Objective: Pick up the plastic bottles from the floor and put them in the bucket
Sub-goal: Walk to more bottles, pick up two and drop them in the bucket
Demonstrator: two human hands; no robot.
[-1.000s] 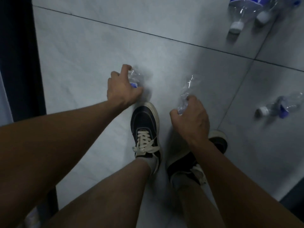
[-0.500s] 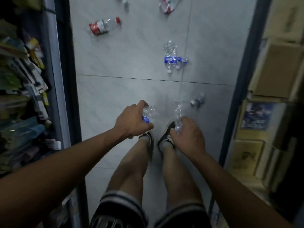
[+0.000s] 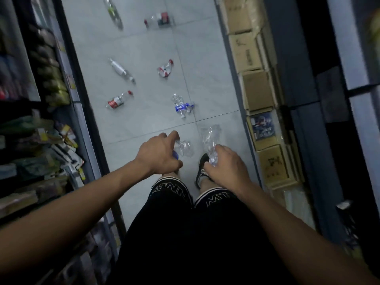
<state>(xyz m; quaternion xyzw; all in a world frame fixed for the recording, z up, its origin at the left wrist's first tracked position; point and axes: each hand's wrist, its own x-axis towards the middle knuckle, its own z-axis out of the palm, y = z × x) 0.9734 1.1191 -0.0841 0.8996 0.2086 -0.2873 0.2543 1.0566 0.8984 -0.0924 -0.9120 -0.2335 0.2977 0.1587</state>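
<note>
My left hand (image 3: 159,154) grips a crumpled clear bottle (image 3: 184,148) with a blue label, held above my knees. My right hand (image 3: 225,167) holds another crushed clear bottle (image 3: 210,138) by its lower end, the body pointing up and away. On the grey tiled floor ahead lie several more bottles: a blue-labelled pair (image 3: 182,106), a red-labelled one (image 3: 118,100), a white-labelled one (image 3: 121,69), a crushed red one (image 3: 165,68), and two farther off (image 3: 159,19), (image 3: 113,12). No bucket is in view.
I stand in a narrow aisle. Shelves packed with goods (image 3: 35,128) line the left side. Stacked cardboard boxes (image 3: 256,87) line the right, beside a dark cabinet (image 3: 320,99). My dark shoe (image 3: 202,165) shows below my right hand.
I have risen from a crouch, lifting both bottles off the floor. The view has pulled back and more of the aisle and further bottles have come into sight.
</note>
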